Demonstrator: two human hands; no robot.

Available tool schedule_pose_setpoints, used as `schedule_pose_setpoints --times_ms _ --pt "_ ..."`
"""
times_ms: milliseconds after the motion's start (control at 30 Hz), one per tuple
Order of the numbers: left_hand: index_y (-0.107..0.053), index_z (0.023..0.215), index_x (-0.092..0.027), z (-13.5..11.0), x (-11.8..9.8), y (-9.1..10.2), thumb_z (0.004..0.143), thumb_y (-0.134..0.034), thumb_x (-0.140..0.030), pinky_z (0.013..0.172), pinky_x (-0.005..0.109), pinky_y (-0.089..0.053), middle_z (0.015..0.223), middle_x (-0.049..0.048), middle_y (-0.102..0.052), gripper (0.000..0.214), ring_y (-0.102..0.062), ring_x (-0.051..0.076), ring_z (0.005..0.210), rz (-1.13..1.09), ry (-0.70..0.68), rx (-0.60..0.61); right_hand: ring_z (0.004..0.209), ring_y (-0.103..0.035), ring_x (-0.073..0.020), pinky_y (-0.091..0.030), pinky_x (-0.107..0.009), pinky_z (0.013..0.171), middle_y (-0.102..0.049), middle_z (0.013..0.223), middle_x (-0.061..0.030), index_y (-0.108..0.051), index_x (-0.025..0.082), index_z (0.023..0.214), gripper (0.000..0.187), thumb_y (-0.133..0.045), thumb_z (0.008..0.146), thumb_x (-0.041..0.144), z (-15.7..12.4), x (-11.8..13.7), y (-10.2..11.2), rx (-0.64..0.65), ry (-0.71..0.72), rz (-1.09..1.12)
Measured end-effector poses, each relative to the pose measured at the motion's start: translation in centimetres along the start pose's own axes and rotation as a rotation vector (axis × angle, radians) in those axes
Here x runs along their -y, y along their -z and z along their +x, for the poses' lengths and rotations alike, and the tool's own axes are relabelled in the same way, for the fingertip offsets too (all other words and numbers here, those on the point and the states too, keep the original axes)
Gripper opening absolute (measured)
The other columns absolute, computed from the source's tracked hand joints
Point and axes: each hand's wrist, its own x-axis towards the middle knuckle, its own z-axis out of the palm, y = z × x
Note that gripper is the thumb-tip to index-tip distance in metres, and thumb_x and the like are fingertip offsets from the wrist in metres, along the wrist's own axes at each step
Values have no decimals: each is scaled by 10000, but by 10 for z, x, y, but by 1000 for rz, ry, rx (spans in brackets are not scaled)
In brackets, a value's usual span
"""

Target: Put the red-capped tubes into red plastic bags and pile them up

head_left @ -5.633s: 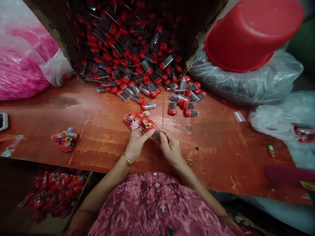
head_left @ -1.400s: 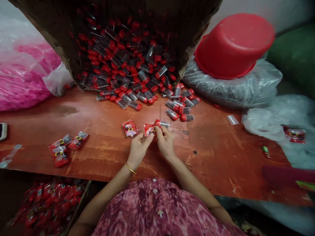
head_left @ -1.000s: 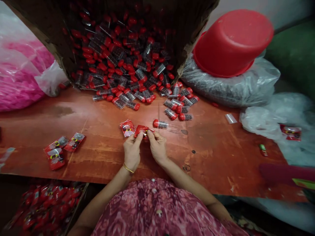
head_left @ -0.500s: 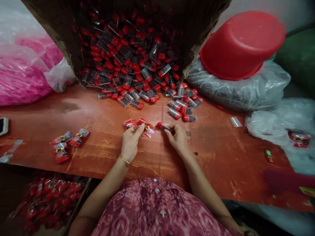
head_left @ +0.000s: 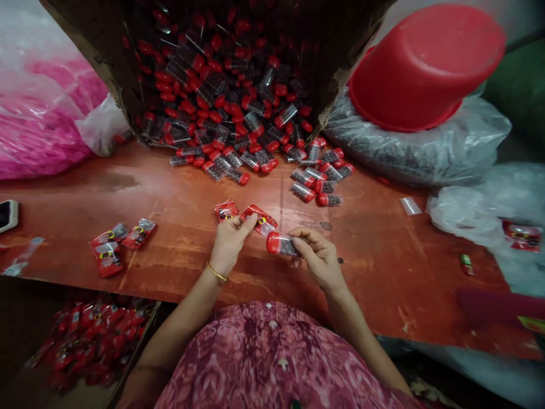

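My left hand (head_left: 227, 244) pinches the edge of a red printed packet (head_left: 260, 218) just above the brown table (head_left: 179, 204). My right hand (head_left: 317, 257) grips a small clear tube with a red cap (head_left: 280, 244), held level with the cap pointing left towards the packet. Another red packet (head_left: 226, 209) lies on the table just behind my left hand. Many more red-capped tubes (head_left: 238, 113) spill from a tipped cardboard box (head_left: 97, 62) at the back.
Three filled red packets (head_left: 119, 241) lie at the left. A box of packets (head_left: 89, 341) sits under the table edge. A red basin (head_left: 421, 62) rests upside down on a plastic bag (head_left: 426, 142). Pink bag (head_left: 38, 119) at far left, phone (head_left: 7, 215) at the left edge.
My right hand reached out to a lone tube on the table, picked it up and brought it back beside the packet. My left hand kept hold of the packet.
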Motion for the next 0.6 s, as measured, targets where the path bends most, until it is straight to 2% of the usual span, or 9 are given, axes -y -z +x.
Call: schedule_pose_setpoints --times_ms 100,333,600 --pt "-699 698 -131 0 1 5 631 -722 -437 633 221 -417 654 2 -655 314 -534 94 617 76 -75 28 380 -487 -52 -447 -168 349 -543 593 53 -603 175 825 283 -669 704 422 3 -2 -2 -37 1 13" --pt "-693 684 -143 -2 -8 4 630 -725 -395 639 229 -435 668 12 -659 260 -551 112 628 111 -78 111 321 -477 -46 -449 -196 314 -572 651 49 -597 171 802 326 -679 677 461 6 -4 -4 0 -96 56" --pt "-708 725 -148 1 -3 5 626 -738 -354 646 228 -450 699 17 -682 231 -576 120 639 97 -109 36 386 -500 -78 -447 -206 404 -527 498 74 -602 193 906 212 -599 780 364 -2 -16 -15 -219 157 -81"
